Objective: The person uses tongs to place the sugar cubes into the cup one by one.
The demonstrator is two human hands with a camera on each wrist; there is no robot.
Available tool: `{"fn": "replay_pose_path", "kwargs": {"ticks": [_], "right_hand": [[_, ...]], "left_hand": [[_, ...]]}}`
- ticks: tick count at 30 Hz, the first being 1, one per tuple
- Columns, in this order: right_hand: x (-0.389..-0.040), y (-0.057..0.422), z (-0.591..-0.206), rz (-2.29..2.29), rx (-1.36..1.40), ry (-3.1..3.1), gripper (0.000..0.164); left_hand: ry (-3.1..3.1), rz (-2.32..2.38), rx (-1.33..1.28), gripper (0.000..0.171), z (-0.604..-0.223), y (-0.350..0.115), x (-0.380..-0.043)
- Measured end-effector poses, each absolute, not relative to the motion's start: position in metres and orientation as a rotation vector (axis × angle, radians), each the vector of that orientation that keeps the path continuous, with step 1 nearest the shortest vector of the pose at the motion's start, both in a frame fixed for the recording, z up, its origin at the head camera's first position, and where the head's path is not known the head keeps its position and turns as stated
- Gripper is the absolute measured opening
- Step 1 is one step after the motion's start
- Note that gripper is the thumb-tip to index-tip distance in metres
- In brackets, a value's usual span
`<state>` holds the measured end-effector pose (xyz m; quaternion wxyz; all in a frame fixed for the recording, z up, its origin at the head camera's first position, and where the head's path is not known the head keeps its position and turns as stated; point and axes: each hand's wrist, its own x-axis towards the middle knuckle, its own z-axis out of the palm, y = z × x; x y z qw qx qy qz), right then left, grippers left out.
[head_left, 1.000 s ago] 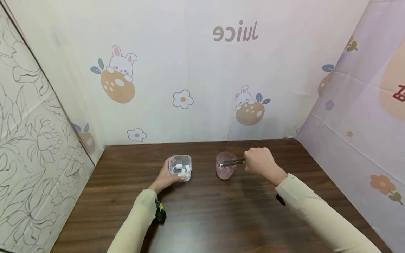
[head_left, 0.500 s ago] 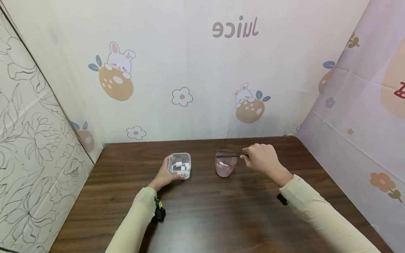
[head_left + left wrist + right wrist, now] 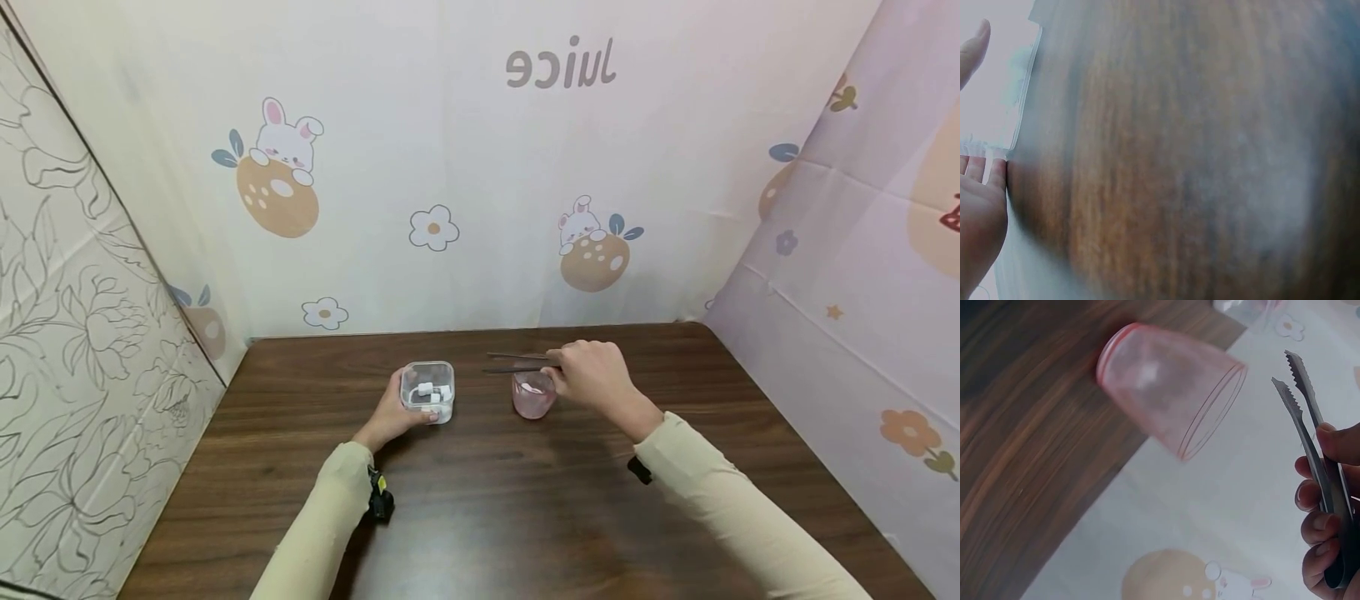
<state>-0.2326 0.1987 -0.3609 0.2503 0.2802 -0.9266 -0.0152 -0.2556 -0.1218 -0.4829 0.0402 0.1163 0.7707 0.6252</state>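
Observation:
My left hand (image 3: pixel 392 414) grips a clear square plastic container (image 3: pixel 427 376) at its left side, fingers behind and thumb in front. Several small white pieces (image 3: pixel 426 389) lie inside it; their kind is too small to tell. To the right stands a pink translucent cup (image 3: pixel 533 407) with something white low inside. Above the cup, my right hand (image 3: pixel 596 375) holds metal tongs (image 3: pixel 1313 434) between thumb and fingers. Their serrated tips are apart with nothing between them and point left, past the cup's rim. In the left wrist view the container (image 3: pixel 997 94) is overexposed.
Both things stand on a dark wooden table (image 3: pixel 480 500), toward its back edge. Behind it hangs a printed cloth (image 3: pixel 480 167) with rabbits and flowers. More cloth panels (image 3: pixel 847 250) close off the left and right sides.
The tongs have risen out of the pink cup and moved left above its rim, and their tips have spread apart. The left hand and container have stayed in place.

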Motion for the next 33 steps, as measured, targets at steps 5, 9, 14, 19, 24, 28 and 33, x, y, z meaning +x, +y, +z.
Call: {"fn": "replay_pose_path", "kwargs": {"ticks": [5,9,14,19,24,28,33], "right_hand": [[-0.235,0.176,-0.365,-0.031,0.793,-2.519,0.016],[-0.236,0.159,-0.369,-0.038,0.839,-2.503,0.013],[-0.240,0.141,-0.372,-0.059,0.882,-2.488,0.009],[-0.248,0.127,-0.376,-0.090,0.915,-2.475,0.017],[-0.255,0.115,-0.379,-0.118,0.940,-2.475,0.028],[-0.258,0.107,-0.381,-0.144,0.956,-2.480,0.040],[-0.263,0.097,-0.384,-0.215,0.974,-2.477,0.044]], "left_hand": [[2.343,1.931,0.360,0.096,-0.486,-0.120,-0.255],[2.339,1.950,0.353,0.099,-0.503,-0.119,-0.263],[2.386,1.929,0.301,0.101,-0.520,-0.119,-0.273],[2.407,1.937,0.320,0.102,-0.521,-0.120,-0.275],[2.422,1.923,0.316,0.102,-0.520,-0.122,-0.275],[2.427,1.919,0.317,0.101,-0.518,-0.122,-0.274],[2.459,1.932,0.339,0.099,-0.518,-0.122,-0.275]]}}
